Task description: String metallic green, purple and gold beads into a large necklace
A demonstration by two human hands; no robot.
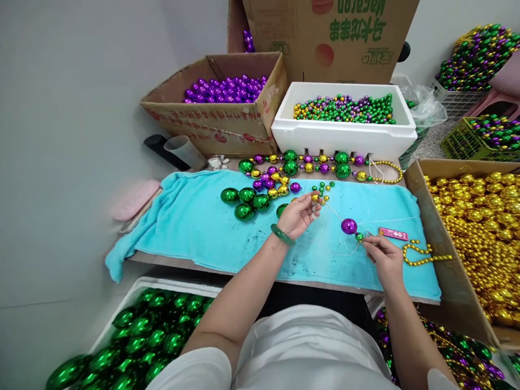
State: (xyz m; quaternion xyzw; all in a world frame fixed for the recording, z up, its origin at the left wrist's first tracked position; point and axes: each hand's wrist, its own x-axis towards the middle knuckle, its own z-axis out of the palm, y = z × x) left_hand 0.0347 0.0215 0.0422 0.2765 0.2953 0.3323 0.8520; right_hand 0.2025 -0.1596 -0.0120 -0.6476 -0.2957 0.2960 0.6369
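My left hand, with a green bangle at its wrist, pinches a gold bead at its fingertips. From there a thin white string runs down to a large purple bead. Just below that sits a small green bead, where my right hand is closed on the strung end with thumb and finger. Beyond my left hand lie loose small beads, large green beads and a cluster of purple and gold beads on the turquoise towel.
A finished-looking bead strand lies along the table's back. Behind it stand a cardboard box of purple beads and a white foam box. Gold beads fill a box at right. A pink packet and gold bead chain lie nearby.
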